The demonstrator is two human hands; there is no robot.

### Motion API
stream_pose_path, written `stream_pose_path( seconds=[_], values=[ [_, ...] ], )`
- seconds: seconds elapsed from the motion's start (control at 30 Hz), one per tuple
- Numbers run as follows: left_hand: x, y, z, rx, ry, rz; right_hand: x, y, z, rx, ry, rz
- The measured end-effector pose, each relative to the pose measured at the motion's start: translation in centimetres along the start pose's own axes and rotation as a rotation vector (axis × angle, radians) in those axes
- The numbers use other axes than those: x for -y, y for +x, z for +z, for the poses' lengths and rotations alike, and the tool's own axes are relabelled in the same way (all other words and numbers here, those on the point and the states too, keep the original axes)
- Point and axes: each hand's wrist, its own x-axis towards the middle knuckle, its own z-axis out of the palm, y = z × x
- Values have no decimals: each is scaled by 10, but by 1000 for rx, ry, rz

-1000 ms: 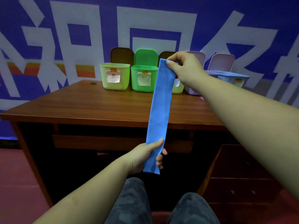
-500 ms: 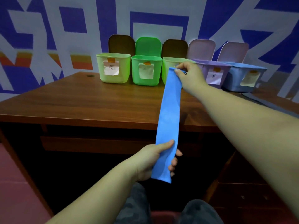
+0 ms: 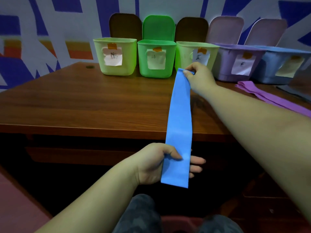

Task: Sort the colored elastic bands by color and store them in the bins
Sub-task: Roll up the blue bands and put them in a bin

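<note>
Five bins (image 3: pixel 156 58) sitting in a row along the surface (image 3: pixel 84 105) back edge; one band (image 3: pixel 272 100) lying right, before them; another band (image 3: pixel 180 125) stretching between both hands, over the front edge.

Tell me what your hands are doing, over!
Both hands, left and right, pinch the blue band taut. Bins ahead, nothing blocking.

Handwritten "蓝" on third bin's paper label (image 3: pixel 201 58)
</note>
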Motion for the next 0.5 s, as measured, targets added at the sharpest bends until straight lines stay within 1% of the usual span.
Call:
stream_pose_path(
  seconds=[0.07, 0.13, 0.2, 0.23, 0.37, 0.4, 0.43, 0.5],
  values=[
    [1, 3, -2, -56, 50, 30, -6, 0, 8, 23, -6, 6],
    [2, 5, -6, -180, 152, 85, -11, 0, 15, 43, -14, 4],
    [0, 1, -11, -291, 372, 118, -14, 2, 21, 77, -25, -1],
    [-4, -5, -13, -313, 500, 117, -15, 2, 23, 96, -28, -5],
    [-41, -33, -15, -328, 1031, 11, -20, 7, 23, 141, -32, -32],
    [-54, -38, -13, -351, 1089, -14, -22, 8, 24, 146, -32, -40],
    [-69, -42, -12, -363, 1080, -49, -23, 8, 25, 147, -27, -44],
    [-96, -43, -9, -378, 993, -75, -27, 6, 29, 146, 4, -52]
  ],
)
